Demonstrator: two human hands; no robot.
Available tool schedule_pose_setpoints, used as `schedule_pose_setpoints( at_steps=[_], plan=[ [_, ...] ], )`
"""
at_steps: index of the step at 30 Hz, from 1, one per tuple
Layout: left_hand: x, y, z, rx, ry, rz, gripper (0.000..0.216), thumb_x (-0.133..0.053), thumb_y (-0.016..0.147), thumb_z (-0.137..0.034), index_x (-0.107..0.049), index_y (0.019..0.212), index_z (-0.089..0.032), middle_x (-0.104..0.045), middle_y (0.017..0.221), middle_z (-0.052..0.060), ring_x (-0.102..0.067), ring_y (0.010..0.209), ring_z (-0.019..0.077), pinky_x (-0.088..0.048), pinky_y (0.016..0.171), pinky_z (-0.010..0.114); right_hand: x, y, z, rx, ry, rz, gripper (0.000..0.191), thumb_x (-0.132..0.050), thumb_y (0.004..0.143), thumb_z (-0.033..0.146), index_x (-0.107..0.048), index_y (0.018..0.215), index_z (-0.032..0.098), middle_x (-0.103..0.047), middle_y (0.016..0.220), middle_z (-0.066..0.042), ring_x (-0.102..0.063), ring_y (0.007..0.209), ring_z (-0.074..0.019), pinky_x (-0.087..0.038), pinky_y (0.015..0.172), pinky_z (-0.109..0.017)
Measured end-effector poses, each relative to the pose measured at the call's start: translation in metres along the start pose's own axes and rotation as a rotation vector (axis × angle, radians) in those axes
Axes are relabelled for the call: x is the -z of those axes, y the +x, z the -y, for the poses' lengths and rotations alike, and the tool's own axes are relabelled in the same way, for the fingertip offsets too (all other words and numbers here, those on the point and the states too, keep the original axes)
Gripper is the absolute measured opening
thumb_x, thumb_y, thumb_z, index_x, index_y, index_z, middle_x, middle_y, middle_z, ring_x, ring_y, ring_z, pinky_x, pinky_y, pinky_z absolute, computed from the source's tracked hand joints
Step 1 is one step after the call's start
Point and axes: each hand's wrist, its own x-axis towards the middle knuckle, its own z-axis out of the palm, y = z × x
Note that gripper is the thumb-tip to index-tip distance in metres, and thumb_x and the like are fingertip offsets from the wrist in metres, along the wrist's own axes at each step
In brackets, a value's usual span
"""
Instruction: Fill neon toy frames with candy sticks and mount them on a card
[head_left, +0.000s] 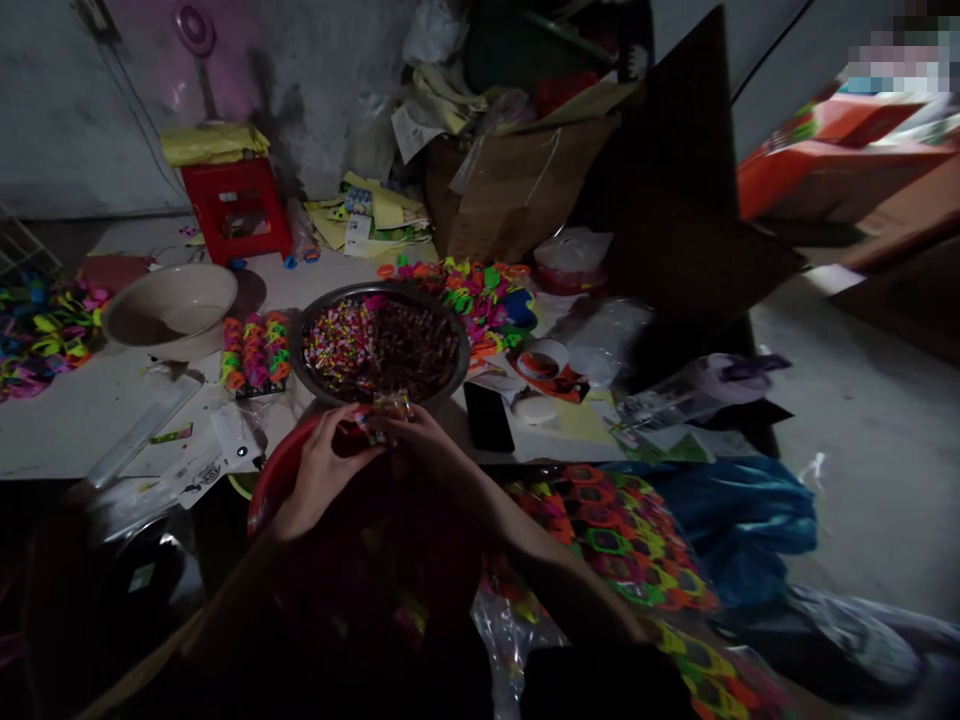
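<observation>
My left hand (319, 470) and my right hand (424, 450) meet over a red basin (271, 478) at the table's near edge. Both are closed round a small clear packet (388, 408) with coloured bits inside, fingertips pinching it from either side. Just beyond them stands a round metal tray (307, 370) heaped with small coloured sweets (379, 345). A black phone (487, 416) lies flat to the right of my right hand.
A beige bowl (171, 310) sits at the left, with a stack of neon toy glasses (255, 350) beside it. More neon glasses (480, 290) lie behind the tray. A red stool (236, 205) and a cardboard box (510, 185) stand at the back. Bagged glasses (622, 530) lie at my right.
</observation>
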Motion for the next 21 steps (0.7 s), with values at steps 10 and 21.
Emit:
schedule_pose_setpoints(
  at_steps=[10,21],
  plan=[
    [-0.014,0.053,0.034,0.076,-0.009,0.065,0.056,-0.067,0.081,-0.027,-0.046,0.132,-0.019,-0.068,0.093,0.002,-0.065,0.082,0.0134,-0.053,0.083,0.028,0.040,-0.020,-0.018,0.237,-0.072,-0.086,0.032,-0.078,0.062,0.028,-0.067,0.093,0.027,-0.062,0.090,-0.001,-0.057,0.086,-0.0182,-0.049,0.087,-0.035],
    [-0.021,0.085,-0.026,-0.280,-0.107,0.485,0.039,-0.063,0.085,-0.034,-0.055,0.121,-0.023,-0.058,0.127,0.007,-0.051,0.123,0.0197,-0.040,0.108,0.036,0.057,-0.049,-0.021,0.099,0.162,-0.047,0.048,-0.074,0.069,0.032,-0.062,0.116,0.035,-0.054,0.132,0.001,-0.051,0.120,-0.0219,-0.045,0.100,-0.037]
  ],
)
